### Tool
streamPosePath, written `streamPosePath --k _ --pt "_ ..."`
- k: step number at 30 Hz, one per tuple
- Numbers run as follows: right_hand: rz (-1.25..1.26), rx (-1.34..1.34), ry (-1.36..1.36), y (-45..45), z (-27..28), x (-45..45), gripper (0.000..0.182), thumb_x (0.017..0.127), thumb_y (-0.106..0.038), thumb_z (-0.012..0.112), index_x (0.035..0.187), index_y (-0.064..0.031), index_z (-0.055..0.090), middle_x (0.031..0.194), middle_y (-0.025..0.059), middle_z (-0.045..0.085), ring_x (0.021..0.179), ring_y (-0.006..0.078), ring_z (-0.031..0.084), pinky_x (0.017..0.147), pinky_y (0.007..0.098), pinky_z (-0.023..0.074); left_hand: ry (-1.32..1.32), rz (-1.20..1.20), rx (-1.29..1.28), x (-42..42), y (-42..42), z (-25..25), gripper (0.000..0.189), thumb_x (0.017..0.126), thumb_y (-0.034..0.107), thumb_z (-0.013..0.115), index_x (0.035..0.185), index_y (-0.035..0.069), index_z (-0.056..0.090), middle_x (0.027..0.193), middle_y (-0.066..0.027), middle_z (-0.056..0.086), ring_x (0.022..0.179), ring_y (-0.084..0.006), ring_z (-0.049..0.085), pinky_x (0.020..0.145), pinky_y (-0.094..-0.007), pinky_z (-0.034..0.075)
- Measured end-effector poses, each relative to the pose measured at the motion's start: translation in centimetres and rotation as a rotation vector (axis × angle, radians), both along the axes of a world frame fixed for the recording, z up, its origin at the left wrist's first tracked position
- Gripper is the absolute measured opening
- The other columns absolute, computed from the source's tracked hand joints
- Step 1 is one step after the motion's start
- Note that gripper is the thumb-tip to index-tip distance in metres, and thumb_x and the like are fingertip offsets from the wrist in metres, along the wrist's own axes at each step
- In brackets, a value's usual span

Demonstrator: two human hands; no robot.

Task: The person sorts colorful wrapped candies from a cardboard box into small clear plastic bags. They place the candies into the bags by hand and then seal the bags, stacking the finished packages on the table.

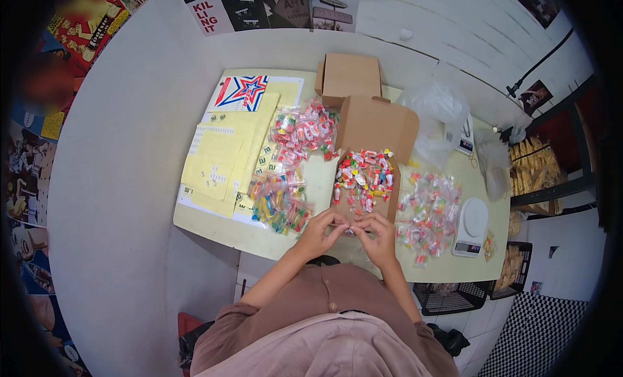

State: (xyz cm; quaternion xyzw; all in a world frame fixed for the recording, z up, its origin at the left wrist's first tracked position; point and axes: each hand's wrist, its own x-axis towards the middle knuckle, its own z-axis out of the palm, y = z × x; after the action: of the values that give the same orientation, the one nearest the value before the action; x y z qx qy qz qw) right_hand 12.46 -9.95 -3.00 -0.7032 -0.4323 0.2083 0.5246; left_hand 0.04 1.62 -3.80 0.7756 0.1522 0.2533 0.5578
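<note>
My left hand (321, 233) and my right hand (377, 238) meet at the front of an open cardboard box (382, 126). Thumbs and forefingers pinch what looks like the top edge of a small transparent plastic bag (349, 232), mostly hidden by the fingers. Loose wrapped candies (365, 175) in white, red and green lie in the box, whose lid stands raised at the back. To the left, bagged red-and-white candies (306, 128) are piled above bags of blue, yellow and green candies (280, 204). Right of the box spreads a heap of bagged pastel candies (430, 211).
A white digital scale (474, 223) stands at the table's right, with another scale (466, 138) farther back. Yellow sticker sheets (219, 162) cover the left side. Behind are a closed cardboard box (351, 77) and plastic bags (433, 109). Black baskets (450, 299) sit below the right edge.
</note>
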Motion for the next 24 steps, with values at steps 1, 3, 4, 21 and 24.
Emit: streamPosePath --k 1,3,4,21,24 --pt "0.007 0.002 -0.035 0.0 -0.2 0.2 0.006 0.07 -0.01 0.067 0.073 -0.0054 0.065 0.076 0.0064 0.06 0.078 0.0223 0.058 0.074 0.0338 0.0417 0.013 -0.011 0.006 -0.1 0.2 -0.1 0.007 0.08 0.005 0.059 0.083 0.0 0.055 0.083 -0.0097 0.058 0.078 -0.0192 0.059 0.067 -0.0281 0.046" --pt "0.034 -0.01 -0.089 0.0 0.1 0.3 0.006 0.07 -0.012 0.068 0.072 -0.0065 0.065 0.076 0.0057 0.061 0.08 0.0225 0.058 0.075 0.0343 0.0406 0.04 -0.032 0.018 -0.4 0.7 -0.1 0.006 0.078 0.005 0.061 0.08 0.002 0.055 0.081 -0.0086 0.061 0.079 -0.0208 0.059 0.069 -0.0296 0.044" --pt "0.054 -0.023 -0.108 0.0 0.8 0.3 0.006 0.07 -0.012 0.068 0.072 -0.0069 0.065 0.076 0.0055 0.06 0.081 0.0227 0.058 0.076 0.0346 0.0402 0.033 -0.048 0.041 -0.4 0.8 0.0 0.006 0.078 0.005 0.061 0.08 0.002 0.055 0.082 -0.0085 0.06 0.079 -0.0209 0.059 0.069 -0.0299 0.044" --pt "-0.046 -0.1 -0.104 -0.3 0.6 0.6 0.035 0.074 -0.008 0.062 0.108 -0.0015 0.053 0.097 0.0145 0.053 0.092 0.028 0.055 0.08 0.0361 0.0425 0.117 0.211 0.099 2.1 7.0 -0.8 0.013 0.085 0.013 0.052 0.087 0.001 0.052 0.081 -0.0077 0.052 0.072 -0.0171 0.051 0.065 -0.029 0.041" --pt "-0.099 -0.159 -0.18 -2.0 0.1 1.8 0.041 0.074 -0.006 0.062 0.113 -0.0016 0.051 0.098 0.0146 0.052 0.091 0.0275 0.055 0.079 0.0351 0.0431 0.001 0.455 -0.08 4.5 14.8 -3.9 0.017 0.087 0.018 0.052 0.089 0.002 0.054 0.073 -0.0023 0.052 0.065 -0.0087 0.047 0.058 -0.024 0.039"
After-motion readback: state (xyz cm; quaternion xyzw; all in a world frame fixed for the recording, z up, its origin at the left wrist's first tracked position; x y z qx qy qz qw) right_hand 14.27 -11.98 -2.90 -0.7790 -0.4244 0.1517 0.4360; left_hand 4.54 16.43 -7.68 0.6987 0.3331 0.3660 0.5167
